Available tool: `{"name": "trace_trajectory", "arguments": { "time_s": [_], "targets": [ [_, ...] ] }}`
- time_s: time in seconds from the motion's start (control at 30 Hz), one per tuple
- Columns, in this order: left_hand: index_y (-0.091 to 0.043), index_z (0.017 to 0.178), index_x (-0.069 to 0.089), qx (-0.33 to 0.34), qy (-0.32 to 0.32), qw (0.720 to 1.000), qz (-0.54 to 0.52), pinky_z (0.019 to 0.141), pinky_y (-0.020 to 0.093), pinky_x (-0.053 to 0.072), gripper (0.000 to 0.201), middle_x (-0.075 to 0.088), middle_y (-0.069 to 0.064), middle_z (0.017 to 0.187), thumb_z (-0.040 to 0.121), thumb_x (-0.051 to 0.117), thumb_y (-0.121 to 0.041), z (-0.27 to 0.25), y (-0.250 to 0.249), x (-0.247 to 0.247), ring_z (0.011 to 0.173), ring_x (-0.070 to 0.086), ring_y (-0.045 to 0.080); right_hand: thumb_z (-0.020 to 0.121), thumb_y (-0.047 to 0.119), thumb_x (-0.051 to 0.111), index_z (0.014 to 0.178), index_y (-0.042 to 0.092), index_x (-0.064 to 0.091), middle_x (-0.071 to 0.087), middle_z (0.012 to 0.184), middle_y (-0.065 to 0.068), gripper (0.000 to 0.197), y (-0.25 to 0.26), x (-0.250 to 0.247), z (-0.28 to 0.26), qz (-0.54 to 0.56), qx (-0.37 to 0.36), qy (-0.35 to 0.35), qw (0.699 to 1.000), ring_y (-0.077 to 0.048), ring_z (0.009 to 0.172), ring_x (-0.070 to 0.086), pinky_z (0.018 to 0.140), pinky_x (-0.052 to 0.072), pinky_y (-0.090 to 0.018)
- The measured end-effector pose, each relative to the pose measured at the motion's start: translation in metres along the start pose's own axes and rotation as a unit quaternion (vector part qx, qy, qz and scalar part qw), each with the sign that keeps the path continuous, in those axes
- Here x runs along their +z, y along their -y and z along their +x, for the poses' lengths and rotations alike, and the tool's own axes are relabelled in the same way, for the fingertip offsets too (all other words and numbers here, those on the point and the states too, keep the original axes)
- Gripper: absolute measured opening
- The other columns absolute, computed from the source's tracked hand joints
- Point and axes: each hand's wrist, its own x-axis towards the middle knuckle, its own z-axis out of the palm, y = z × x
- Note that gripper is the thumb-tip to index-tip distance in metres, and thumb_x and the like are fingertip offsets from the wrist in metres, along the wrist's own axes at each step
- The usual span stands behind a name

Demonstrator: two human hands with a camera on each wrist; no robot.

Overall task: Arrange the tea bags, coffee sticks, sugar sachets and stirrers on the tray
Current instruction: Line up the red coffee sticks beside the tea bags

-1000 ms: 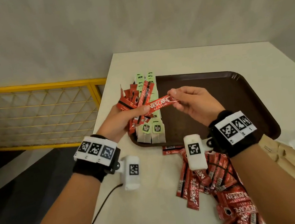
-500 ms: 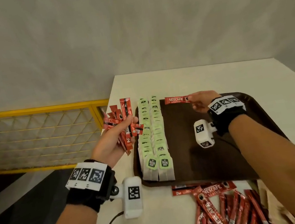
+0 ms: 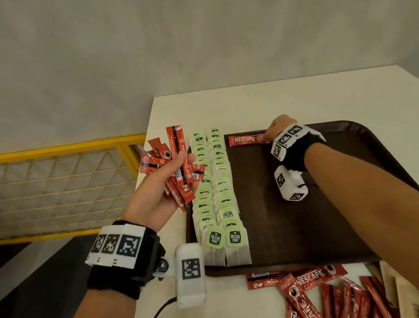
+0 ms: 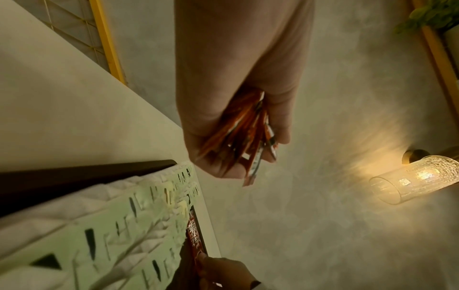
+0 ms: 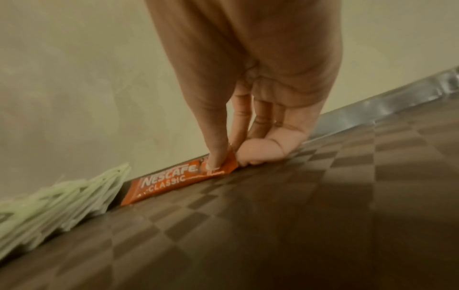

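One coffee stick (image 3: pixel 245 139) lies at the far edge of the tray (image 3: pixel 368 147), just beside the two rows of tea bags (image 3: pixel 214 186). The right hand (image 3: pixel 279 125) pinches its end in a closed grip. The left hand (image 3: pixel 158 193) holds a bundle of coffee sticks (image 3: pixel 173 165). Placing coffee sticks seems just begun; next, release and take another from the bundle.

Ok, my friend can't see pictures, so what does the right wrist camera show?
The right hand pinches one end of a red coffee stick lying flat along the far edge of the dark checkered tray. Pale green tea bags lie overlapped just left of the stick.
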Motion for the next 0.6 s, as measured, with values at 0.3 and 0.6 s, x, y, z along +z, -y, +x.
{"name": "trace_trajectory", "arguments": {
  "time_s": [0.3, 0.6],
  "targets": [
    [-0.015, 0.087, 0.064, -0.006, 0.002, 1.0, -0.002, 0.05, 0.021, 0.053, 0.006, 0.07, -0.002, 0.07, 0.086, 0.06, -0.019, 0.004, 0.009, 0.007, 0.06, 0.066, 0.008, 0.082, 0.037, 0.069, 0.062, 0.009, 0.04, 0.044, 0.061, -0.004, 0.045, 0.006, 0.003, -0.004, -0.033, -0.003, 0.0, 0.999, -0.014, 0.052, 0.04, 0.045, 0.028, -0.025],
    [-0.013, 0.114, 0.064, -0.026, 0.026, 0.998, 0.045, 0.061, 0.027, 0.056, 0.029, 0.073, 0.005, 0.1, 0.086, 0.061, -0.017, 0.0, 0.012, 0.021, 0.083, 0.071, 0.015, 0.09, 0.047, 0.052, 0.098, 0.011, 0.058, 0.06, 0.086, -0.001, 0.038, 0.034, -0.023, -0.06, 0.12, -0.259, -0.023, 0.958, -0.015, 0.075, 0.056, 0.061, 0.046, -0.024]
  ]
}}
